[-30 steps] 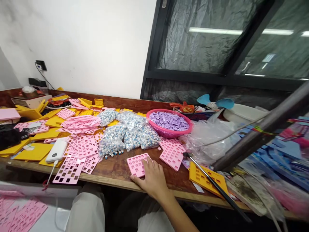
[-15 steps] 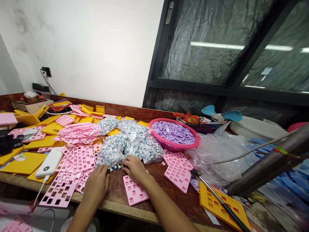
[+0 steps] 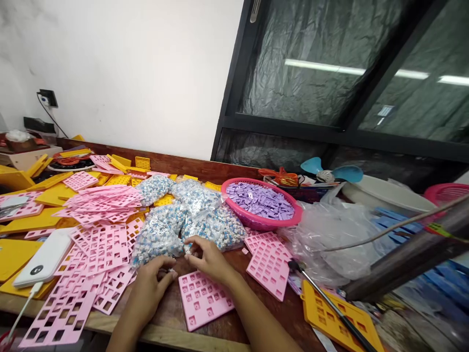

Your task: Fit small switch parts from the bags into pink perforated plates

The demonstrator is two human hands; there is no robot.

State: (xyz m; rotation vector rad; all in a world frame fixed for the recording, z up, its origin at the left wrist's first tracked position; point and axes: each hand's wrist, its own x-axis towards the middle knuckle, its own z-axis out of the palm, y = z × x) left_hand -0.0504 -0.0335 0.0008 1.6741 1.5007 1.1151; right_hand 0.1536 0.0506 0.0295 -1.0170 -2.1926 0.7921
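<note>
My left hand (image 3: 152, 283) is curled at the table's front, thumb and forefinger closed around a small whitish piece (image 3: 170, 270), mostly hidden. My right hand (image 3: 210, 261) is bent at the near side of the bags, small white-and-blue pieces (image 3: 188, 249) showing between its fingertips. Behind both hands lie clear plastic bags (image 3: 159, 232) full of tiny white-and-blue pieces; another such bag (image 3: 216, 225) touches it. Under my right forearm rests a pink tray (image 3: 201, 298) with rows of square pockets, some holding small pink bits.
A pink basket (image 3: 298, 215) of purple tiles (image 3: 262, 200) stands behind. Pink perforated sheets (image 3: 69, 293), yellow trays (image 3: 51, 217) and a white power bank (image 3: 46, 259) crowd the left. To the right are a pink tray (image 3: 269, 266), a yellow tray (image 3: 340, 313), a black rod (image 3: 333, 308) and plastic bags (image 3: 330, 239).
My hands have drawn up from the small loose pieces by the bags, and their fingers have curled in. The view has swung, showing the scene shifted left.
</note>
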